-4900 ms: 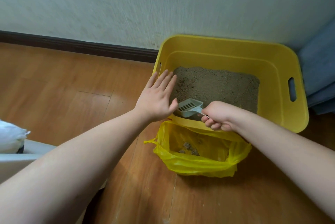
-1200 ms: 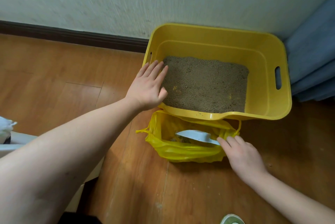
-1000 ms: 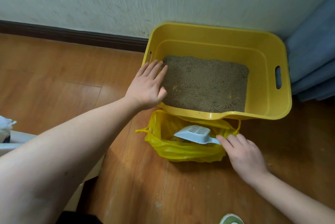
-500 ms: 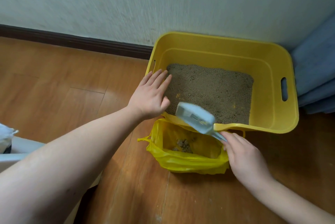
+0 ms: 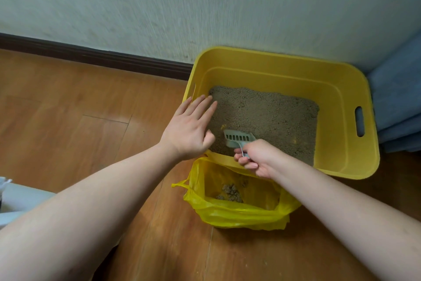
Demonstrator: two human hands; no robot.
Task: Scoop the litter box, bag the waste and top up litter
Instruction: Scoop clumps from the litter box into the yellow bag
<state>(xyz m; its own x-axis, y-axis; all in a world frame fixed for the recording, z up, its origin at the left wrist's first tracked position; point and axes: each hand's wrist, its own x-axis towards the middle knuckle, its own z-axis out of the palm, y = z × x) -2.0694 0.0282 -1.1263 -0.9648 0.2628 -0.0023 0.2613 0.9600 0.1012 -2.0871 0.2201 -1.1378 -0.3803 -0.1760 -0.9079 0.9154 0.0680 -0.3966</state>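
A yellow litter box (image 5: 346, 89) stands on the wood floor against the wall, with grey-brown litter (image 5: 268, 117) covering its bottom. My left hand (image 5: 191, 130) rests flat, fingers straight, on the box's near-left rim. My right hand (image 5: 257, 157) grips the handle of a pale slotted scoop (image 5: 238, 138), whose head sits down in the litter near the front wall. In front of the box an open yellow plastic bag (image 5: 234, 214) holds a few clumps of waste (image 5: 231, 193).
A dark baseboard (image 5: 95, 57) runs along the white wall. Blue fabric (image 5: 398, 98) hangs right of the box. A pale grey-white object (image 5: 16, 196) lies at the left edge. Bare wood floor (image 5: 68, 121) spreads left of the box.
My right hand lifted the scoop out of the yellow bag, carried it over the front rim and set its head down into the litter. My left hand stayed on the rim.
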